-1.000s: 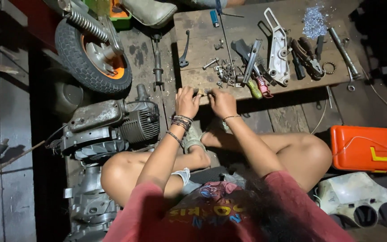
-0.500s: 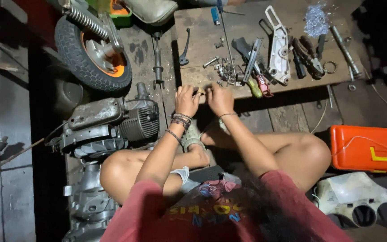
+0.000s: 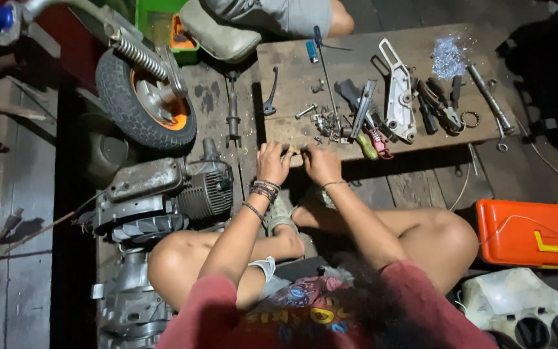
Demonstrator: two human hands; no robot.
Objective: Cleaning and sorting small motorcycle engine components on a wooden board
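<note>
Left hand [image 3: 274,161]: grip closed on a small part [image 3: 296,151] at the near edge of the bench [image 3: 356,58].
Right hand [image 3: 321,163]: grip narrow, pinching the same part.
Change: hands barely shifted since earlier; fitting judged ongoing.
Bolts [image 3: 321,119]: just beyond.

Single head view; looks steeply down from above seated person; near; wooden board [image 3: 382,90] ahead.
</note>
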